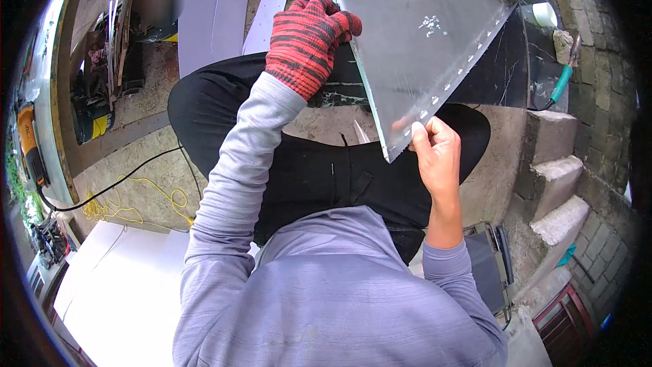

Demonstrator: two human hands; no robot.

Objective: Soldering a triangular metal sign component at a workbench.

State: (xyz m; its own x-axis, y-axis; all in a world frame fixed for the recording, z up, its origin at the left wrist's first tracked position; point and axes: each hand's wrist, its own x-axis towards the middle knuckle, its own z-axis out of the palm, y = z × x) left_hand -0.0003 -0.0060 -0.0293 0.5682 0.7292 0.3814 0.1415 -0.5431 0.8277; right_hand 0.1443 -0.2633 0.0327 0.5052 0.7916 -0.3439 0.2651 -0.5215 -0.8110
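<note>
A grey, see-through triangular panel (414, 41) tilts over my lap, with one corner pointing down toward me. White flecks dot its right edge, and a white smear lies on its face. My left hand (309, 44), in a red and black striped glove, is closed around the panel's left edge, its thumb on the near face. Bare, my right hand (436, 153) pinches the right edge close to the lower corner. Some of its fingers show faintly behind the panel. Beneath the panel lies a dark, shiny slab (499, 68) with pale streaks.
A teal-handled tool (562, 83) and a white cylinder (544, 15) are at the right, near brick steps (558, 177). An orange and black power tool (30, 146) with a black cord stands at far left. Yellow string (112, 204) lies on the floor above white boards (115, 278).
</note>
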